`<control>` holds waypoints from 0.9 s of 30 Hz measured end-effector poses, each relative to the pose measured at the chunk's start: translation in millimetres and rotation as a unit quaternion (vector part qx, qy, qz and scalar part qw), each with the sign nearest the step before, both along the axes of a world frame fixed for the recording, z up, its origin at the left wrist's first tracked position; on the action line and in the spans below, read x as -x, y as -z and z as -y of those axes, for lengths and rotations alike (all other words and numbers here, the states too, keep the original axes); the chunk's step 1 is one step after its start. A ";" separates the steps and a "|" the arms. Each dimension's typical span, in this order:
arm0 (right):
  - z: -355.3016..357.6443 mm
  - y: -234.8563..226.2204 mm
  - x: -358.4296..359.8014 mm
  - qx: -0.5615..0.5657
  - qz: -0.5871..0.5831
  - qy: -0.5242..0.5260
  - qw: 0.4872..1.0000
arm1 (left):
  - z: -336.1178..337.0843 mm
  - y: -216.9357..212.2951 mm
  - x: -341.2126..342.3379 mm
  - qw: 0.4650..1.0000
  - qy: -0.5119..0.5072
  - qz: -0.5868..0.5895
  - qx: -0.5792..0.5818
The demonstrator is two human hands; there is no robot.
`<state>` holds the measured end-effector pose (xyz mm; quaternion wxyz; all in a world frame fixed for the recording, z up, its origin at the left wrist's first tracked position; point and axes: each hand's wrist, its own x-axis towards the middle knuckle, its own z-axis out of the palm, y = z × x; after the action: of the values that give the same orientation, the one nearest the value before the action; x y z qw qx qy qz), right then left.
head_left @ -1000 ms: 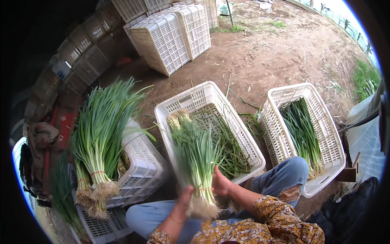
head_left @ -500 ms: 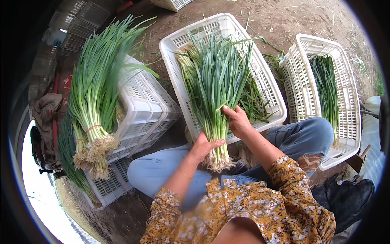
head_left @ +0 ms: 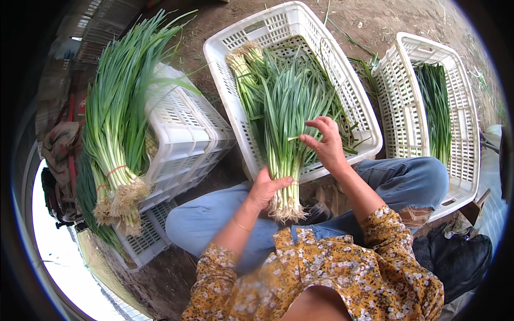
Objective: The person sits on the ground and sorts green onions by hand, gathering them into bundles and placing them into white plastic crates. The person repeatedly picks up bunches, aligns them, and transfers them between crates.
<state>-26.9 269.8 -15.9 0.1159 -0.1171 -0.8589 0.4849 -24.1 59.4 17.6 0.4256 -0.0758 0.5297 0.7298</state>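
Note:
A bunch of green garlic (head_left: pixel 286 115), with long flat leaves, pale stems and stringy roots, slants over the near edge of the middle white crate (head_left: pixel 377 140). My left hand (head_left: pixel 263 190) is wrapped round its stems just above the roots, thumb across the front. A reddish tie shows beside that thumb. My right hand (head_left: pixel 325 140) hovers at the right side of the bunch, thumb and fingers apart. Close to its thumb, a short pale yellowish leaf end sticks out from the stems. The underside of the bunch is hidden.
Tied bunches (head_left: pixel 115 144) lie on stacked white crates (head_left: pixel 184 134) at my left, roots toward me. Another bunch (head_left: pixel 243 64) and loose leaves (head_left: pixel 345 115) are in the middle crate. A right-hand crate (head_left: pixel 468 112) holds more greens (head_left: pixel 435 109). A black bag (head_left: pixel 452 262) lies lower right.
My right hand has let go of the pale leaf and lifted up and right, its fingers spreading. The bunch's leaf tips have sunk lower into the crate, uncovering the rooted bunch behind.

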 end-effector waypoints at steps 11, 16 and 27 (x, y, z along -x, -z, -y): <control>-15.9 1.4 16.1 0.170 0.151 -0.050 0.973 | 0.8 11.3 -2.4 1.000 -0.016 -0.008 0.018; -39.3 -31.8 27.7 0.546 -0.008 0.145 0.825 | 8.4 14.7 -2.9 0.999 -0.017 0.025 0.040; -1.5 17.6 -0.8 0.316 0.222 0.016 0.922 | 9.8 5.9 -2.1 0.997 -0.067 0.000 0.023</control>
<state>-26.1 271.3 -33.5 -0.1128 -0.2654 -0.6629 0.6909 -22.0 49.6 11.8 0.3736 -0.1211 0.5401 0.7443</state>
